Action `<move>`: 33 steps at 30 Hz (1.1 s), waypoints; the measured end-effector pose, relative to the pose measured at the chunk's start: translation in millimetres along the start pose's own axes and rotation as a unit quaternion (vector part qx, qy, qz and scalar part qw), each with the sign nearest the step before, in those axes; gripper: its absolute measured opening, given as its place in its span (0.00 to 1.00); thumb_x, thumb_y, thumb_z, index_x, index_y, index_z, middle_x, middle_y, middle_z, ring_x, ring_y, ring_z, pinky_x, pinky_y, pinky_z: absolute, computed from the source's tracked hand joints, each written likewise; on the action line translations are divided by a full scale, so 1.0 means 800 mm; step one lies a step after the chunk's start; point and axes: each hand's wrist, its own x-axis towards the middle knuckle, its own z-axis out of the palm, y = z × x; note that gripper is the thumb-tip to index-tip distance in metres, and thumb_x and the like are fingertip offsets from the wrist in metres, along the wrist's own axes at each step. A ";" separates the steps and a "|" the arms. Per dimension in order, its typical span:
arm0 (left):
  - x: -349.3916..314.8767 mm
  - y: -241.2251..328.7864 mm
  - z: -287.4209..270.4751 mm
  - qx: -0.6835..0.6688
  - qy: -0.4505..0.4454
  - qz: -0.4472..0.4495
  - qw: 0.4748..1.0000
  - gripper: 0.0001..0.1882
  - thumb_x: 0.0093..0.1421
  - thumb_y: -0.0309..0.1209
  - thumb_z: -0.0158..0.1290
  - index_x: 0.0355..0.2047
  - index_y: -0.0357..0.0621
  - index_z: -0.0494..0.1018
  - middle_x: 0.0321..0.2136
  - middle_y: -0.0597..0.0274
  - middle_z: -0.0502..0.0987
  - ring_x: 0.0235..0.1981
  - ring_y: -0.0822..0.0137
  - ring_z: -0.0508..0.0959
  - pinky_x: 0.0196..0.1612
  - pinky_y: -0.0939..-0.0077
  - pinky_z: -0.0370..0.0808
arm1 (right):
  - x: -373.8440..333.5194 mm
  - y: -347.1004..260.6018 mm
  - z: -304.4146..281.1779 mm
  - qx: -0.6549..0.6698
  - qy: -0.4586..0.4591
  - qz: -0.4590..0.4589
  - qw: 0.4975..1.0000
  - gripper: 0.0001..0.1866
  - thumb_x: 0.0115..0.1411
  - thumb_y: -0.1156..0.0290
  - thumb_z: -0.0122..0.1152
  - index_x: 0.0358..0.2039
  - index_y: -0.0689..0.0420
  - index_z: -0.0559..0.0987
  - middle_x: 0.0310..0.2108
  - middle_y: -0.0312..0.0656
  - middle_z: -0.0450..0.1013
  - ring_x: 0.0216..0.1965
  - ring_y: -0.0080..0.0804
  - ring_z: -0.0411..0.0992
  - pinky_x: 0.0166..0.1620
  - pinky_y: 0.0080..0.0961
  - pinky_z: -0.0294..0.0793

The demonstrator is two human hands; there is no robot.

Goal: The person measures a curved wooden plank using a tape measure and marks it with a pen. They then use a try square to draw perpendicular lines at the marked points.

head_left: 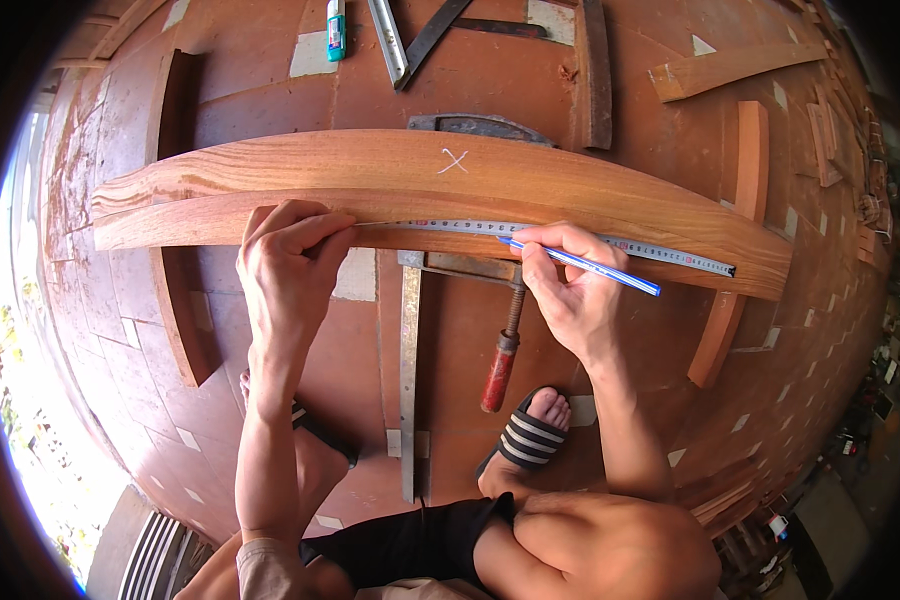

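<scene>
Two curved wooden pieces lie against each other: a far piece point(350, 165) with a white X mark and a near piece point(170, 222). A strip of measuring tape point(660, 252) runs along the near piece. My left hand point(285, 260) is closed, pinching the tape's left part between thumb and fingers against the wood. My right hand point(575, 300) is closed around a blue-and-white pen point(625, 278), its tip at the tape's edge near the middle. A bar clamp point(500, 375) with a red handle sits around both pieces; the wood hides part of it.
A left wooden support point(182, 330) and a right one point(715, 340) lie under the curved pieces. Beyond are a glue bottle point(335, 35), metal squares point(390, 45) and a loose curved board point(740, 70). My sandalled foot point(532, 435) is near the clamp handle.
</scene>
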 end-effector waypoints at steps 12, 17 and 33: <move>0.003 0.001 -0.001 -0.003 -0.008 -0.008 1.000 0.09 0.55 0.25 0.72 0.37 0.42 0.90 0.36 0.61 0.87 0.41 0.63 0.83 0.47 0.68 0.80 | 0.000 -0.002 0.003 0.002 0.006 -0.008 1.000 0.06 0.63 0.82 0.67 0.40 0.68 0.86 0.34 0.48 0.85 0.35 0.29 0.85 0.40 0.25 0.84; 0.002 0.000 -0.001 0.003 -0.002 0.000 1.000 0.09 0.55 0.25 0.72 0.37 0.43 0.90 0.36 0.61 0.87 0.40 0.63 0.84 0.46 0.68 0.80 | 0.000 -0.013 0.004 -0.014 0.002 0.006 1.000 0.06 0.65 0.81 0.66 0.41 0.69 0.86 0.33 0.47 0.85 0.34 0.27 0.84 0.40 0.24 0.83; 0.003 0.002 -0.002 0.000 -0.006 -0.006 1.000 0.09 0.55 0.26 0.72 0.38 0.42 0.90 0.35 0.62 0.87 0.39 0.63 0.83 0.46 0.69 0.80 | 0.002 -0.008 0.003 0.002 0.002 0.019 1.000 0.07 0.65 0.79 0.63 0.39 0.69 0.86 0.33 0.47 0.85 0.34 0.27 0.84 0.38 0.24 0.83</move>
